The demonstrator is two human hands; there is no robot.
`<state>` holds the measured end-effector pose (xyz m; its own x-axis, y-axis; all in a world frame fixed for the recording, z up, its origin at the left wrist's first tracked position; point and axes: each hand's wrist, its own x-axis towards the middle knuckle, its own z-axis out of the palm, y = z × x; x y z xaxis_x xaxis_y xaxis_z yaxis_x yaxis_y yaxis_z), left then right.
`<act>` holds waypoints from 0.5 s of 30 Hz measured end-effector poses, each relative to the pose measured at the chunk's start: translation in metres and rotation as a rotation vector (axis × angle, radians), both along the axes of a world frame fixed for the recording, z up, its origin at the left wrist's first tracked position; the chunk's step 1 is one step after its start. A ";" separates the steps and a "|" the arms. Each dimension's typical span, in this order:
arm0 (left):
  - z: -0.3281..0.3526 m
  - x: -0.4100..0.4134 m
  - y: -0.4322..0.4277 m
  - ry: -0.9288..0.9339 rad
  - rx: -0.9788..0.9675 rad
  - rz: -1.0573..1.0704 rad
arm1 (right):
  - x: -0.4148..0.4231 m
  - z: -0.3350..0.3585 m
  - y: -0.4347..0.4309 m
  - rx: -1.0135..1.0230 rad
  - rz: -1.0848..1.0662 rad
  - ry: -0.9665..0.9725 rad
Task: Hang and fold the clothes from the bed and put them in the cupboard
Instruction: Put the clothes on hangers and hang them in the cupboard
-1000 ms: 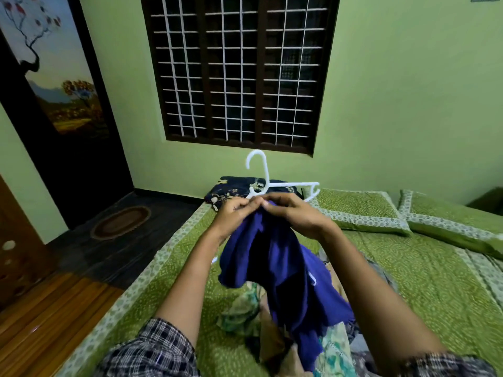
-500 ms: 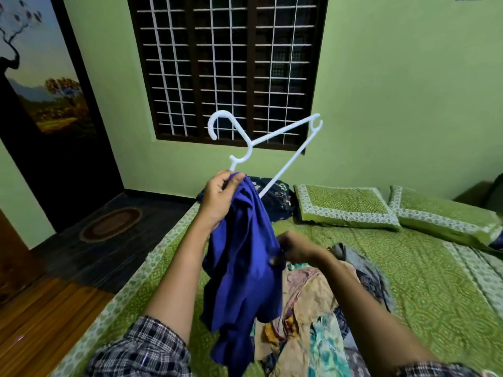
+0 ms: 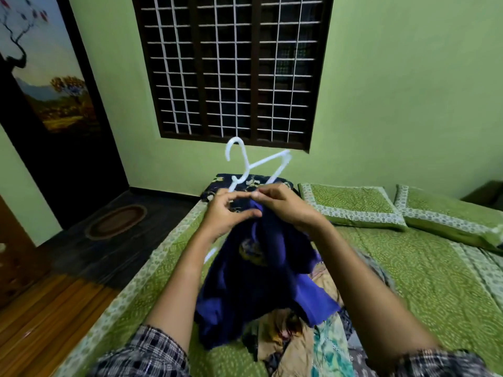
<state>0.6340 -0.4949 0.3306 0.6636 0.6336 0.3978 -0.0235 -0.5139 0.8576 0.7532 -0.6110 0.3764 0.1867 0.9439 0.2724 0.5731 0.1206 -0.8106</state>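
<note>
A blue garment hangs from a white plastic hanger above the bed. The hanger's hook and one arm stick up behind my fingers; another white tip shows below my left wrist. My left hand grips the garment's top edge near the hanger's neck. My right hand pinches the blue cloth right beside it, fingertips nearly touching the left hand's. Under the garment lies a pile of mixed clothes.
Two green pillows and a dark floral pillow lie at the head of the bed under a barred window. At left are a dark door with a painted scene, an oval mat and wooden floor.
The hanger has come down from its raised, tilted position. My right hand rose from the garment's middle to its top, beside my left hand.
</note>
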 end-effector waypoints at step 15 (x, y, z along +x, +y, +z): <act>0.002 0.037 -0.017 -0.093 -0.157 0.003 | 0.047 -0.065 -0.041 -0.443 -0.128 0.000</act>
<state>0.6709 -0.5122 0.3327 0.6268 0.6944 0.3535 -0.1051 -0.3742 0.9214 0.8003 -0.6518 0.3109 0.3098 0.9386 -0.1519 0.5608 -0.3094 -0.7680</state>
